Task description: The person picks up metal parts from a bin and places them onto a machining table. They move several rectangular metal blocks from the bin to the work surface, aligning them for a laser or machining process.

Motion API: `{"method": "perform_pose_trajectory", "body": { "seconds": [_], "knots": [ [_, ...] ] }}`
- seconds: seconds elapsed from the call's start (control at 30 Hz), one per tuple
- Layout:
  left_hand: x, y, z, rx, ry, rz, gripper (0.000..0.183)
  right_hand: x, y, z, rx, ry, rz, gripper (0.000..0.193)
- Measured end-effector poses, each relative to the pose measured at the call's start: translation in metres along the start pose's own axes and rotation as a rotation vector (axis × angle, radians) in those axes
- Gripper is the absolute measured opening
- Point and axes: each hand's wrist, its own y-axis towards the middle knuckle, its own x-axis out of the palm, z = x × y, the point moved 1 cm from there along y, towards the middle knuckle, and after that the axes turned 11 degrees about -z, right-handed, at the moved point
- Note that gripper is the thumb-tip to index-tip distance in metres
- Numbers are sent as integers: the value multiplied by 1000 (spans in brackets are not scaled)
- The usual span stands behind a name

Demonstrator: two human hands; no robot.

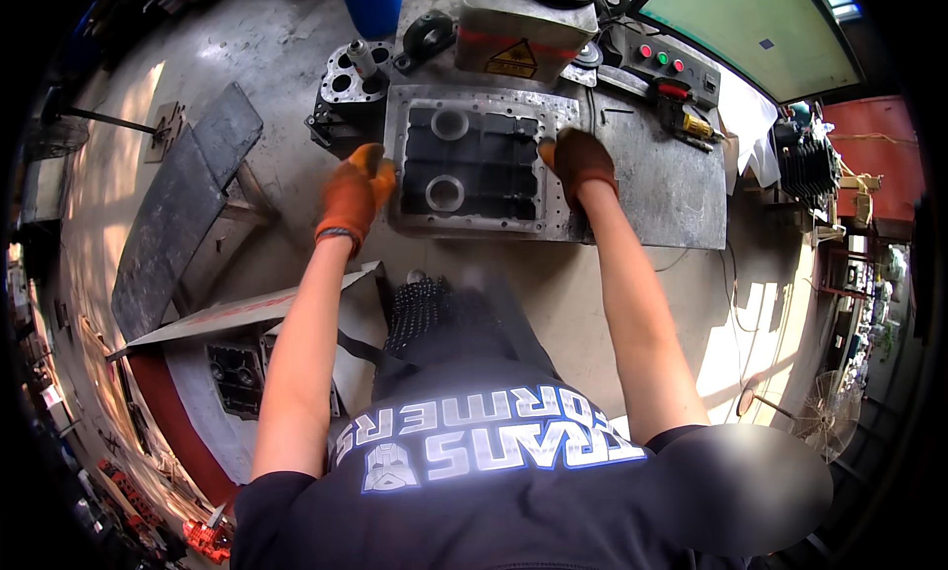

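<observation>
A flat rectangular metal housing [469, 165] lies on the workbench in front of me. Its pale flange has many bolt holes, and its dark middle carries two round rings. My left hand [353, 197], in an orange work glove, grips the housing's left edge with curled fingers. At the opposite edge, my right hand [585, 165] is closed on the flange in a matching glove, darker on its back. Its fingertips are partly hidden. Close to the left hand stands a metal block [354, 81] with round bores and a silver cylindrical fitting [361, 57] on top.
Behind the housing is a metal box [523, 27] with a warning triangle. A button control box [667, 62], a yellow-and-black tool [691, 126] and a large greenish panel [755, 27] are at right. A cardboard box [197, 412] holding similar castings sits lower left, near bent sheet metal [178, 225].
</observation>
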Motion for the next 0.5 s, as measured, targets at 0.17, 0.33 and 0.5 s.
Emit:
{"method": "perform_pose_trajectory", "body": {
  "seconds": [0.17, 0.33, 0.5],
  "knots": [
    [62, -16, -39, 78, -995, -40, 48, 60, -35, -1, 98, -10, 53, 41],
    [36, -20, -2, -227, -1100, -52, 45, 92, -21, 13, 203, 211, 80, 39],
    [45, -16, -30, -141, -1189, -40, 45, 131, -1, 44, 33, 211, 245, 40]
  ]
}}
